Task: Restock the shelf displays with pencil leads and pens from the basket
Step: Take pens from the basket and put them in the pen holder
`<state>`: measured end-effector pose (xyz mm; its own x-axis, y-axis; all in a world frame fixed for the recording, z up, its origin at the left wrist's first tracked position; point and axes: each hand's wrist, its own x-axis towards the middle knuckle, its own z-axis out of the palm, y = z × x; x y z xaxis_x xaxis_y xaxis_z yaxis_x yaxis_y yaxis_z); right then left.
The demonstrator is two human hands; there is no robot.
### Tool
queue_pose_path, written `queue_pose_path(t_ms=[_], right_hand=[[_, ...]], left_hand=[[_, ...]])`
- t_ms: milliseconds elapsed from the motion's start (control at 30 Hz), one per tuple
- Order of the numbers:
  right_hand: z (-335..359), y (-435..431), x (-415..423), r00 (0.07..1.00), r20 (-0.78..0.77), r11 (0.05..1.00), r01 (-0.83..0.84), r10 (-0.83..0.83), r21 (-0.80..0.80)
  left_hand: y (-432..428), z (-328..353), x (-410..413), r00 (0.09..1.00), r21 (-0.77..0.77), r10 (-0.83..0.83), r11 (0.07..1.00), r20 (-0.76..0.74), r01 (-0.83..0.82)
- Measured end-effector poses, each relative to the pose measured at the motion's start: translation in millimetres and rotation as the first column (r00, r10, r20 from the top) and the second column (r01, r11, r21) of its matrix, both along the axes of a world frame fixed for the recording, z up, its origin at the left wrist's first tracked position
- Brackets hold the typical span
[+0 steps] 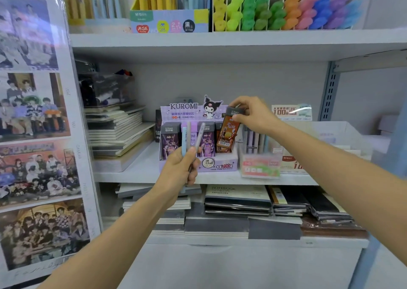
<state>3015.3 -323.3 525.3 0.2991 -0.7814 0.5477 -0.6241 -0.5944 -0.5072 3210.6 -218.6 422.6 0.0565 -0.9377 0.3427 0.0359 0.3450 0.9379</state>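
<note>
The right grip (253, 114) pinches the orange pencil-lead case (228, 132) by its top, tilted over the right end of the Kuromi display box (220, 167) on the shelf (132, 169). Going in askew, it may jam against the purple cases (168, 144). The left grip (178, 167) holds several fanned pens (199, 137), which may slip.

1. The lead case (229, 132) looks like smooth plastic, with a glossy orange printed label and a matt grey cap.
2. The pens (199, 137) have smooth, matt plastic barrels.
3. The display box (220, 167) is printed cardboard with a faint sheen.
4. The shelf (220, 39) is matt, pale grey painted metal, and so is its slotted upright (329, 94).
5. The notebooks (116, 130) show matt paper edges and card covers.
6. The photo sheet (33, 112) sits under glossy, reflective plastic film.
7. The highlighters (248, 13) have smooth plastic caps.
</note>
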Motion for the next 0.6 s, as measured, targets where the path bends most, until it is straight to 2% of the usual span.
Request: queue_pose_path(t_ms=[300,500,600], right_hand=[[-2.4,-17.8,8.4,0.955,-0.294,0.999,-0.043,0.049,0.026],[-4.0,-20.0,23.4,0.940,-0.331,0.996,-0.087,0.086,0.013],[-4.1,-23.9,21.4,0.950,-0.308,0.999,-0.054,0.053,0.007]], left_hand=[[-17.5,-8.9,7.3,1.000,0.004,0.011,1.000,-0.006,-0.011],[-22.7,-13.3,9.7,0.999,0.007,0.029,1.000,-0.029,-0.029],[-24.1,-15.5,10.6,0.999,0.019,0.031,0.999,-0.032,-0.030]])
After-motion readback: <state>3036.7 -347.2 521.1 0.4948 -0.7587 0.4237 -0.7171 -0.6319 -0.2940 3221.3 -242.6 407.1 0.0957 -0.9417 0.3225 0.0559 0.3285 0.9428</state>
